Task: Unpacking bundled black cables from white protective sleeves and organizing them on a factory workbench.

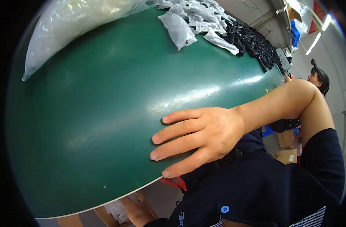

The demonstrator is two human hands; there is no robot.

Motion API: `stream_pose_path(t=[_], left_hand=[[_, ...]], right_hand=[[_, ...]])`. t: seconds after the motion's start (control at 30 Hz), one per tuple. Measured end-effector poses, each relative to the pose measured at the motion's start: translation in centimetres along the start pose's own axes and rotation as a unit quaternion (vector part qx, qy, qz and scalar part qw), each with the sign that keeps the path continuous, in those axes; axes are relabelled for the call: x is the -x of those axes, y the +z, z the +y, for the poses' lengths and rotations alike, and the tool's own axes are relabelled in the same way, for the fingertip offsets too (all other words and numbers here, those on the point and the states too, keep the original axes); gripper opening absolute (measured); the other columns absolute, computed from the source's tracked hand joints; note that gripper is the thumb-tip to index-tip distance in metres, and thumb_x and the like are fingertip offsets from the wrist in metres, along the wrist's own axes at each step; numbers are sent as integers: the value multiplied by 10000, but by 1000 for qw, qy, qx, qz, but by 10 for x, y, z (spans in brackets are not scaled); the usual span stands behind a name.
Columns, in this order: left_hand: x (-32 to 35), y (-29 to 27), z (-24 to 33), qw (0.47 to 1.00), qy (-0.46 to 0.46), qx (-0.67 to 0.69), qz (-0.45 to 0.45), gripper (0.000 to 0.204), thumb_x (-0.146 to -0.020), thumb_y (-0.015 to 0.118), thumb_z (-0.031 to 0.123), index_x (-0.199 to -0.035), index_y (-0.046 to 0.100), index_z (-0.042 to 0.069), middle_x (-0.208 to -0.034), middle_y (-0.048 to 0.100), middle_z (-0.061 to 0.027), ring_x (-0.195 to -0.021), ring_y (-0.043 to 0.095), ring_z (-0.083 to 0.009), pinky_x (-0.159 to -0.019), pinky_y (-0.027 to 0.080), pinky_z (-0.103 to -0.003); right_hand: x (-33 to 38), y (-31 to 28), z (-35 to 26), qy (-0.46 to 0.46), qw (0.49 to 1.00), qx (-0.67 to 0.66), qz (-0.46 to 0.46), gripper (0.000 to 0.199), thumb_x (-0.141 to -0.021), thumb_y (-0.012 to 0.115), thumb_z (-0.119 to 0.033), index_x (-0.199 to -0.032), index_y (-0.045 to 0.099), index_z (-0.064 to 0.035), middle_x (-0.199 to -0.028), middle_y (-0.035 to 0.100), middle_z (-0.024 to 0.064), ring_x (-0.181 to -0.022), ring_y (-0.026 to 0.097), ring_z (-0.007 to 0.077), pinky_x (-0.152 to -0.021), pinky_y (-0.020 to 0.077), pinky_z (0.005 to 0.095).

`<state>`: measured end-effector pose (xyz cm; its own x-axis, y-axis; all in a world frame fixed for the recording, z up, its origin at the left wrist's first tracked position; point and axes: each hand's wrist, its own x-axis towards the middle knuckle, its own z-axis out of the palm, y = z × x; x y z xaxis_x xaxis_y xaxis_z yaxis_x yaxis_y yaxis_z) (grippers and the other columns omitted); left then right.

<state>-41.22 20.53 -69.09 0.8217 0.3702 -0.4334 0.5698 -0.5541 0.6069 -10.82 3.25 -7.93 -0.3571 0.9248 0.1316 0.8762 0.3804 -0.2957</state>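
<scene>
My right hand [207, 134] rests palm down near the close edge of the green tabletop [86, 113]. Its fingers are spread and point left, with nothing in them. Below the table edge at the lower left, my left forearm [138, 213] reaches down beside white plastic-looking material [118, 212] in what looks like a cardboard box [144, 200]. The table edge hides my left hand, so its fingers do not show.
A large clear plastic bag [74, 28] lies at the far left. White pouches [178, 28] are heaped at the back beside a pile of black cords [252, 41]. Another person [320, 79] in a cap is at the right, above cardboard boxes [285, 156].
</scene>
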Motion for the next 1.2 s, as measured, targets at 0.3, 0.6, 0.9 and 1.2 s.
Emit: stream_pose_path(t=[0.3, 0.6, 0.9, 1.2], left_hand=[[77, -140, 35, 968, -231, -94, -20, 629, -810, 591, 416, -1280, 469, 16, -1301, 508, -204, -1183, 504, -378, -965, 441, -433], [112, -221, 109, 932, -272, -235, -48, 686, -739, 649, 444, -1215, 522, -33, -1191, 571, -268, -1116, 558, -391, -938, 467, -441], [146, -249, 156, 932, -266, -236, 72, 453, -786, 622, 323, -1113, 594, 11, -1108, 623, -233, -1027, 602, -387, -871, 483, -461], [200, -366, 218, 934, -292, -50, 199, 262, -896, 562, 235, -843, 628, -13, -758, 657, -135, -670, 638, -215, -590, 500, -349]], right_hand=[[17, 7, 14, 2, 982, -118, 148, 300, -801, 656, -259, -1047, 604, -96, -1183, 536, 133, -1096, 521, 317, -919, 447, 422], [154, -83, 130, 417, 844, 287, 180, 343, -822, 656, -253, -1103, 569, -76, -1078, 568, 114, -1029, 545, 299, -862, 465, 398], [225, -84, 152, 307, 881, 302, 195, 317, -792, 676, -222, -1070, 602, -90, -965, 569, 69, -969, 515, 261, -895, 397, 372], [325, -101, 151, 272, 889, 293, 221, 289, -777, 676, -233, -1018, 610, -87, -963, 599, 45, -933, 544, 232, -891, 420, 360]])
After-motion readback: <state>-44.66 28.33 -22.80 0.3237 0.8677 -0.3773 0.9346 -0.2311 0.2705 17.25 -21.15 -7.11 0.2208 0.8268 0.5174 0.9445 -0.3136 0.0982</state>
